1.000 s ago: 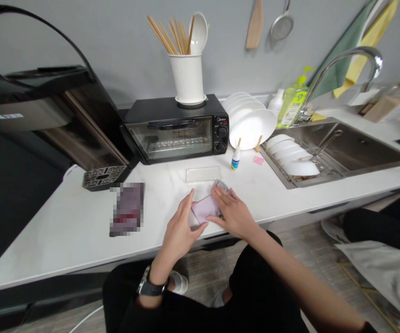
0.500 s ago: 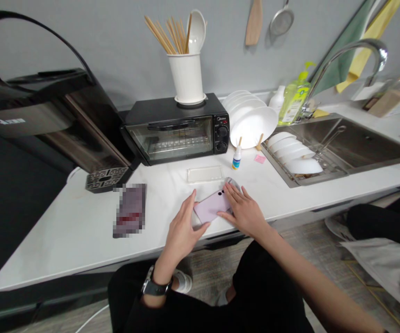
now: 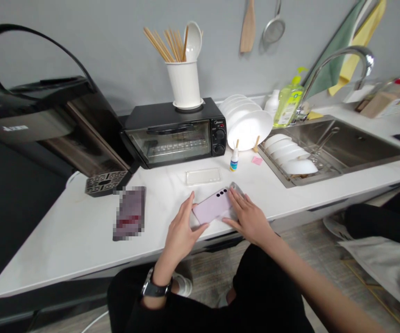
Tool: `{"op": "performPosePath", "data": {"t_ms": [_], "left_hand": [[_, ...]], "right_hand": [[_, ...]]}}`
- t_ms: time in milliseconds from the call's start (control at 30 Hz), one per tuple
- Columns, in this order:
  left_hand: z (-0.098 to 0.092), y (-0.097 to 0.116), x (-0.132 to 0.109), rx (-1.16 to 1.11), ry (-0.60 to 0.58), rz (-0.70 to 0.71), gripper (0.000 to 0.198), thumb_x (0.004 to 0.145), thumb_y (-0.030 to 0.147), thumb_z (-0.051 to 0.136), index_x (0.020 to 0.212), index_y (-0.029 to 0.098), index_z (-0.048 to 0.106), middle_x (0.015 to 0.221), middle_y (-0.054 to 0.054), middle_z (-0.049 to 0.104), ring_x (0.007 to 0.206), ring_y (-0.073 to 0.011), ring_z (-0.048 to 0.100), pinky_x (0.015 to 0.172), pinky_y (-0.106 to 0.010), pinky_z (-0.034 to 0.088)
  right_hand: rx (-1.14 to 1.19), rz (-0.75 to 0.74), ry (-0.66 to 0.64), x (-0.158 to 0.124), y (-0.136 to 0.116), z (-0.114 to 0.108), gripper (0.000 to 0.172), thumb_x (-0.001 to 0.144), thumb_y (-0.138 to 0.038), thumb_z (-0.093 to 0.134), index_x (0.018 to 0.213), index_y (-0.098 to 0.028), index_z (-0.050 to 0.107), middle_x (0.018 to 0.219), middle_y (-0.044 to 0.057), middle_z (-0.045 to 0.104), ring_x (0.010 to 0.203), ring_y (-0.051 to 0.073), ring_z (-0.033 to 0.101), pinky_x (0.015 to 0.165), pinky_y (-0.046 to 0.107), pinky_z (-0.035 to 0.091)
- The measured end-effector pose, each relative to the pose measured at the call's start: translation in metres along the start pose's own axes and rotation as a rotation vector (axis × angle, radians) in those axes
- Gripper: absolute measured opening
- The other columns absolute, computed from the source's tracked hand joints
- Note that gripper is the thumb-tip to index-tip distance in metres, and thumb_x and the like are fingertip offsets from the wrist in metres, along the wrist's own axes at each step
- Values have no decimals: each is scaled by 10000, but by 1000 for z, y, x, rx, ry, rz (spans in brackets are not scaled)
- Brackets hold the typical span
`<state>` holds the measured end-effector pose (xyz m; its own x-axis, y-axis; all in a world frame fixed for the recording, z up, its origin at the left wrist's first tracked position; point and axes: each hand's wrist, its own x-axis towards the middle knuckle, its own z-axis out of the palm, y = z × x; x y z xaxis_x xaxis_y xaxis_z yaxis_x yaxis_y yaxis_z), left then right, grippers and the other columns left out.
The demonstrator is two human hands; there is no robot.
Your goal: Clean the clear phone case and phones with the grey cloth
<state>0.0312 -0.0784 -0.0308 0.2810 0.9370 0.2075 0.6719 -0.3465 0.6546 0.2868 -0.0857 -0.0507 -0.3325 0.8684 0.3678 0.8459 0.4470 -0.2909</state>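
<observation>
A lilac phone (image 3: 213, 206) lies back-up near the front edge of the white counter (image 3: 82, 231), its three dark camera lenses at the far right end. My left hand (image 3: 182, 229) pinches its left end between thumb and fingers. My right hand (image 3: 248, 216) rests on its right side, fingers curled over a clear case (image 3: 237, 188) that shows just past the fingertips. A watch sits on my left wrist.
A second clear case (image 3: 203, 176) lies just behind the phone. A dark blurred flat object (image 3: 129, 212) sits to the left, a black toaster oven (image 3: 174, 136) behind, with a small dropper bottle (image 3: 234, 160), stacked white plates (image 3: 248, 122) and a sink (image 3: 339, 148) on the right.
The phone has been uncovered and pushed slightly right; my right hand slid off its back toward the right end. The camera lenses now show.
</observation>
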Motion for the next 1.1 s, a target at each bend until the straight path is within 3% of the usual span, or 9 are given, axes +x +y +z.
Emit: {"op": "performPosePath", "data": {"t_ms": [133,267,367,467,600,767,900,1100], "left_hand": [[0,2,0,15,-11,2,1022,903,300,755,1675,380,91,1625,-78,436,1383,-264,572,1179,-441,453],[0,1,-1,131,48,31,974,919,409,735,1680,259,146,1658,-158,380,1491,-352,432,1230,-547,378],[2,-1,0,246,80,47,864,868,523,776,1577,199,403,1642,-176,411,1482,-404,406,1235,-601,348],[4,0,3,275,65,80,613,896,488,751,1410,212,565,1600,-146,479,1451,-377,450,1225,-578,368],[3,5,5,142,48,49,565,844,361,798,1316,217,524,1551,-151,523,1415,-352,516,1167,-539,428],[1,9,2,-63,-27,-148,603,889,325,728,1395,277,404,1313,-62,670,1121,-266,698,954,-408,536],[2,7,4,-200,-15,-194,556,898,325,710,1398,290,468,1259,-35,711,1070,-235,708,933,-365,537],[10,1,12,-356,16,-261,447,911,416,687,1306,226,600,1139,-41,766,1004,-218,733,893,-337,561]], "right_hand": [[-6,59,22,-37,16,-11,643,1095,-298,424,1691,-207,198,1674,140,389,1525,272,433,1236,534,408],[20,202,44,-42,29,-18,611,1013,-98,367,1593,-265,462,1584,66,543,1332,262,651,1123,474,546],[88,321,115,-30,43,-24,538,1007,-132,375,1492,-232,587,1453,90,669,1206,293,727,1001,465,608],[182,394,230,-11,50,-26,463,1051,-234,365,1432,-184,624,1283,131,760,1125,293,748,959,439,596],[223,368,191,14,42,-19,441,1082,-326,346,1361,-181,655,1156,118,772,990,255,750,881,375,575],[233,257,63,30,26,-6,471,970,-579,640,1288,-234,682,1058,58,734,879,226,718,785,317,533],[212,227,15,31,25,-1,355,968,-571,658,1045,-229,712,927,36,709,819,218,687,736,304,494],[198,189,-12,28,29,-2,325,1072,-472,490,990,-227,687,960,70,718,895,245,687,773,324,478]]}}
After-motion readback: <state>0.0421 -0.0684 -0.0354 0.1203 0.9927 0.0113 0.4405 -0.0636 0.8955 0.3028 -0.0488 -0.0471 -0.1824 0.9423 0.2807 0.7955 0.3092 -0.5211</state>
